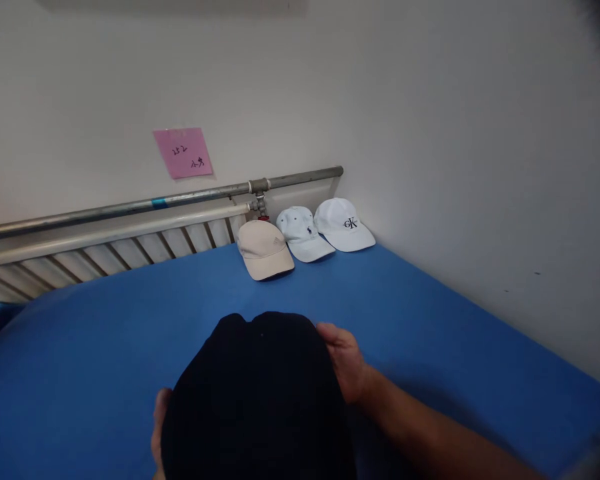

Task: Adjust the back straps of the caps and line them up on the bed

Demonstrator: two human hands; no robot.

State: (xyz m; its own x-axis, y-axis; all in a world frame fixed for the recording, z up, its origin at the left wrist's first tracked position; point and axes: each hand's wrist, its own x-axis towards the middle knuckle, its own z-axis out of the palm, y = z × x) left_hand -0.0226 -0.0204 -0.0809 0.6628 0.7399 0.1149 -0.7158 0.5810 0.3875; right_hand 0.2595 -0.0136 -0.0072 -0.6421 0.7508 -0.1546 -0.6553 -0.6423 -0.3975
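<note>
A black cap (260, 400) fills the lower middle of the view, held up close by its two sides. My left hand (159, 423) grips its left edge, and most of that hand is hidden behind the dark cloth. On the other side, my right hand (346, 365) has its thumb along the cap's edge while the other fingers are out of sight. Beyond the hands, three caps stand in a row at the far corner: a beige cap (265, 250), a pale blue-white cap (304, 233) with a small dark emblem, and a white cap (344, 225) with dark letters.
The caps rest on a blue surface (145, 320) that runs to the walls. A white radiator (130, 243) and a metal pipe (200, 193) line the back. A pink handwritten note (184, 153) is stuck to the wall. The right wall (480, 187) borders the surface.
</note>
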